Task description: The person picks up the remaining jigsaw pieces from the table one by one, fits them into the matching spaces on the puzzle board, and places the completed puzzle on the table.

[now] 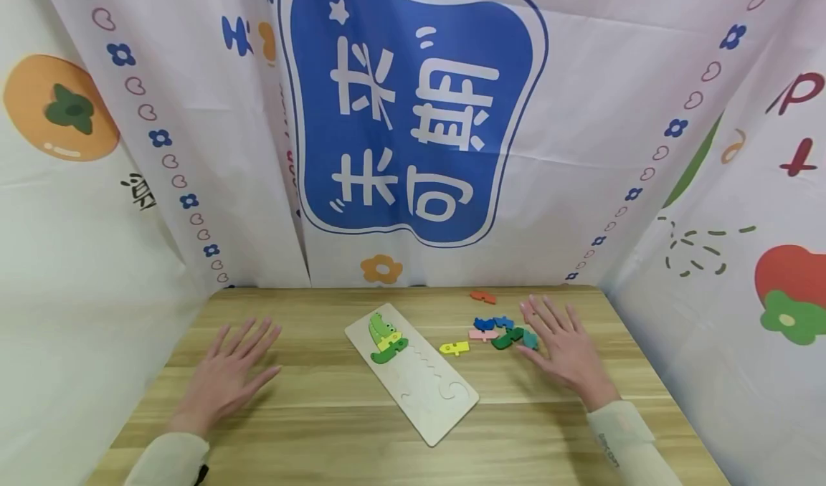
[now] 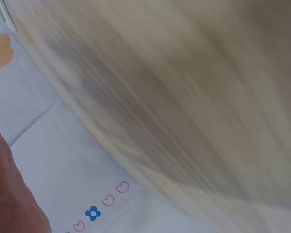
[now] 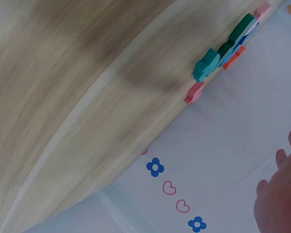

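Note:
A pale wooden puzzle board (image 1: 431, 416) lies slantwise on the table, with a green crocodile-head piece (image 1: 377, 329), a yellow piece (image 1: 389, 342) and a green piece (image 1: 391, 352) at its far end. Wavy outlines mark its bare part. To the left of the board, my left hand (image 1: 226, 375) is spread with straight fingers and holds nothing. My right hand (image 1: 568, 353), also spread and holding nothing, is beside the loose pieces, nearest a teal piece (image 1: 530, 340). A red-pink piece (image 3: 194, 92) is partly hidden by its fingers in the head view.
Between board and right hand lie a yellow piece (image 1: 454, 348), a pink piece (image 1: 481, 335), a dark green piece (image 1: 507, 340) and two blue ones. An orange-red piece (image 1: 482, 297) sits near the table's far edge. Printed cloth (image 1: 581, 77) hangs behind and at both sides.

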Motion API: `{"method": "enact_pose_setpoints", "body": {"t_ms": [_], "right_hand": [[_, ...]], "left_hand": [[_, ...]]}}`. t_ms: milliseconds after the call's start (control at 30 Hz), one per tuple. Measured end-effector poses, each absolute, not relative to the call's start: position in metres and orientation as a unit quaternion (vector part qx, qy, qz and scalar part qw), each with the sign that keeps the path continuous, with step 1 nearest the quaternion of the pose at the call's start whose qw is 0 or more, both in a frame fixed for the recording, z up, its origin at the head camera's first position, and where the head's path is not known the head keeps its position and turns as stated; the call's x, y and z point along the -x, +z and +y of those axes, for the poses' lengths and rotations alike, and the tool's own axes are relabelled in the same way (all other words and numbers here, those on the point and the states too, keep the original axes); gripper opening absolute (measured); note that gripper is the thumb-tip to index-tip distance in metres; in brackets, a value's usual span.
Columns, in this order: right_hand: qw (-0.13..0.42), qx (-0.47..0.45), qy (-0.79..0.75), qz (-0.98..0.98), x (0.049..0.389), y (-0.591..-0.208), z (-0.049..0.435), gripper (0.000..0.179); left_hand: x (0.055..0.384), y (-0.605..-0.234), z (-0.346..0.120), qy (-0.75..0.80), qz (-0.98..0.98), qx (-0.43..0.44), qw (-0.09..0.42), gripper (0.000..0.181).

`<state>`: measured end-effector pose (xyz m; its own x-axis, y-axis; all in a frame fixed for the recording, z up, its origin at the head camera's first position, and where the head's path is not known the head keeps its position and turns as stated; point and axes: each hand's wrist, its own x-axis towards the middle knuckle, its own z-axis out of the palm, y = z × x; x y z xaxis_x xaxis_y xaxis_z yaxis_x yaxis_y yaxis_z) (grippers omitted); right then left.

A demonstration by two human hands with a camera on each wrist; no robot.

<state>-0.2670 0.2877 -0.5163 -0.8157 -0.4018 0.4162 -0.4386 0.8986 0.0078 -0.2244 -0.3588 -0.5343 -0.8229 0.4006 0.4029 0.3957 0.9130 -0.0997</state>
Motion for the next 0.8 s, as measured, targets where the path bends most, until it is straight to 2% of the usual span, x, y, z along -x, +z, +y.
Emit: {"method": "enact_pose_setpoints", "body": {"t_ms": [267, 533, 633, 800], "right_hand": [[0.151, -0.197, 0.096, -0.964, 0.268, -0.515, 0.27, 0.079], [0.057, -0.154, 0.231, -0.959, 0.274, -0.517, 0.239, 0.066], [0.026, -0.153, 0.267, -0.951, 0.28, -0.519, 0.225, 0.062], [0.008, -0.174, 0.29, -0.941, 0.287, -0.524, 0.206, 0.054]], "left_hand": [[0.235, -0.532, -0.337, 0.015, -0.956, 0.218, 0.197, 0.071], [0.253, -0.53, -0.298, -0.048, -0.973, 0.198, 0.113, 0.066], [0.262, -0.531, -0.285, -0.089, -0.97, 0.202, 0.101, 0.065], [0.274, -0.533, -0.268, -0.123, -0.963, 0.221, 0.09, 0.066]]}}
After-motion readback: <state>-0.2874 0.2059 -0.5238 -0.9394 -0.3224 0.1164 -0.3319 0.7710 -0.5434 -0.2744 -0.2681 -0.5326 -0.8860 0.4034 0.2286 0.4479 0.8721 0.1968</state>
